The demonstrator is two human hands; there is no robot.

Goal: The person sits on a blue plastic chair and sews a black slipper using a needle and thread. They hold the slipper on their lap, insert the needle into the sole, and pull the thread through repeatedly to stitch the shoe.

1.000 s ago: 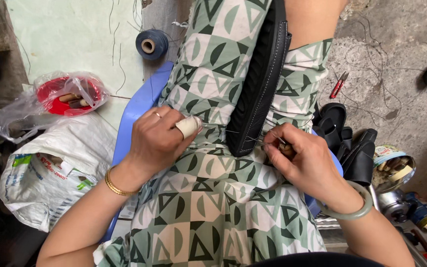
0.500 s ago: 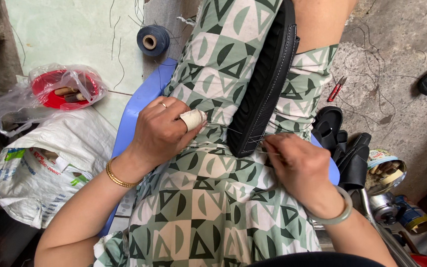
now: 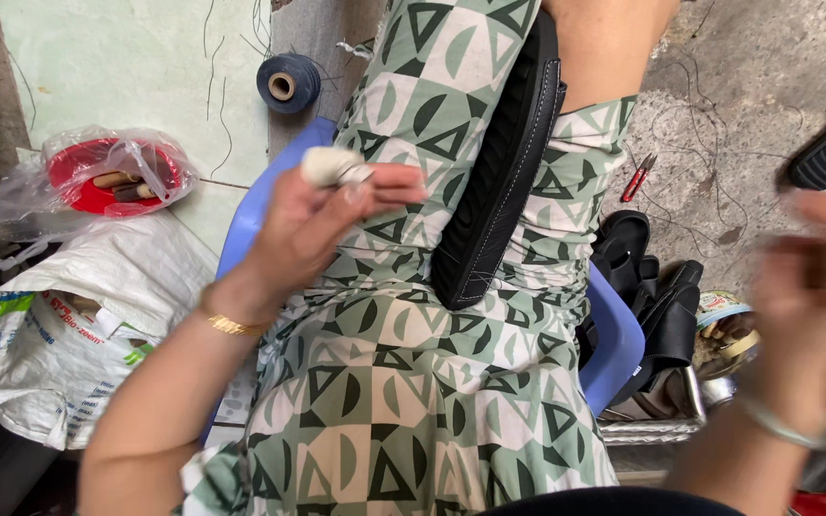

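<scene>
Both your hands have lifted off the ribbed black shoe sole (image 3: 499, 182), which lies stitched-edge up along your patterned lap. Your left hand (image 3: 322, 225), forefinger tape-wrapped, curls loosely, holding nothing visible; your right hand (image 3: 810, 287) is a blur, grip unreadable.

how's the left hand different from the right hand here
The left hand shows sharp, raised over the patterned lap, with a white wrap on one fingertip. The right hand is blurred and out to the side, above the black pieces. The left wrist wears a gold bangle, the right a pale one. Both are bare, off the black sole.
</scene>
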